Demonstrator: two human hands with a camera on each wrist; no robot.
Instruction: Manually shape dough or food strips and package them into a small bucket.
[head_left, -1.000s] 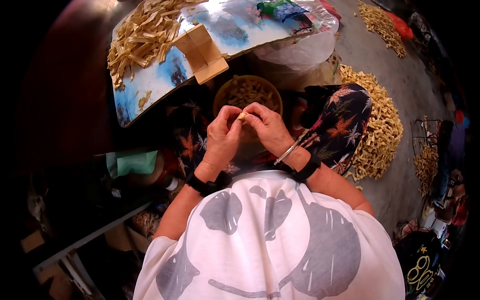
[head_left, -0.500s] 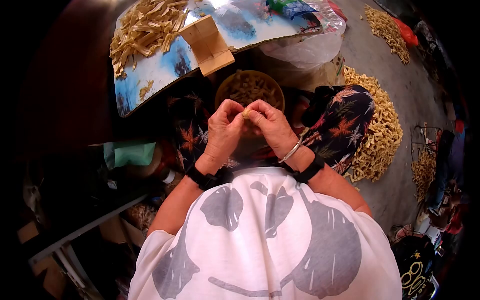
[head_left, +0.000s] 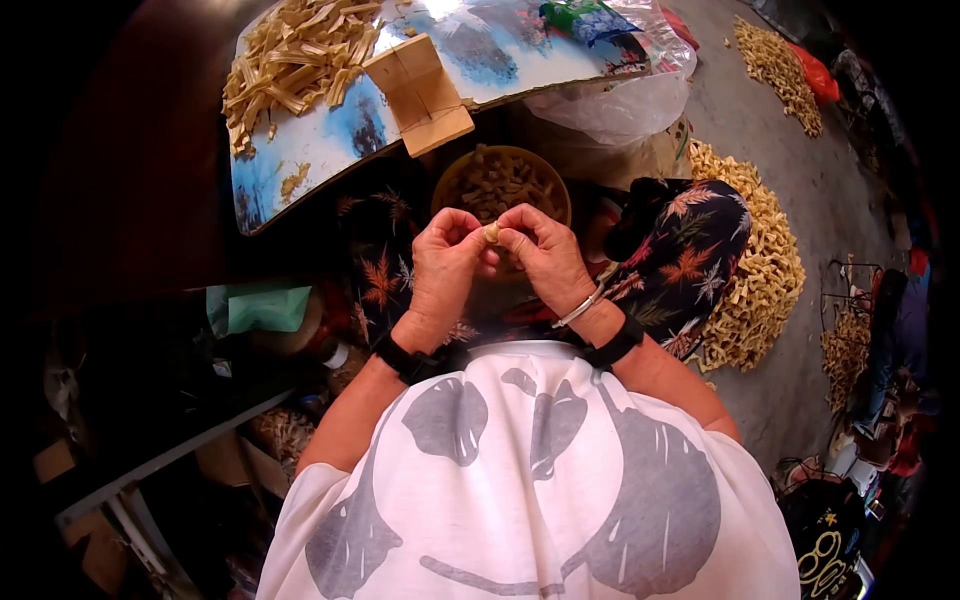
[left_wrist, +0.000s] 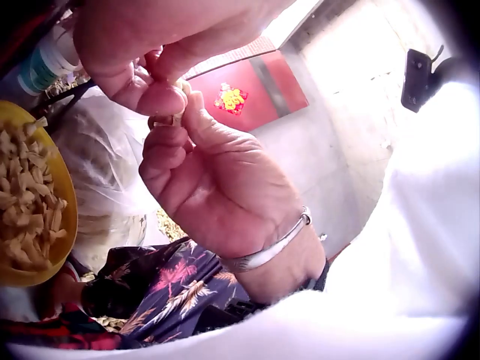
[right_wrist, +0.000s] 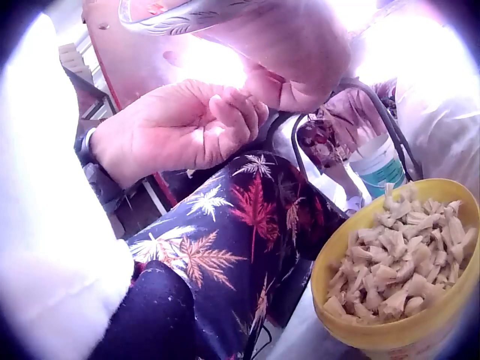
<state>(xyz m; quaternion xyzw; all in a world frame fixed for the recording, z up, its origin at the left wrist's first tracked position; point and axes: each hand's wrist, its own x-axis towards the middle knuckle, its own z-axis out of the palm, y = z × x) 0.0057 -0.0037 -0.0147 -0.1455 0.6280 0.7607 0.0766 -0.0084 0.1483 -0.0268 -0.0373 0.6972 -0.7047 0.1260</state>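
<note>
The right hand and left hand sit close together above leaf-print trousers.
A silver bangle rings the right wrist; the left hand's fingers curl. At lower right, a yellow tub brims with pale knotted pieces, a teal-labelled white container just beyond.

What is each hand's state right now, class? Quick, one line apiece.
Left hand: closed, pinching a small pale piece.
Right hand: closed, pinching that same piece.
</note>
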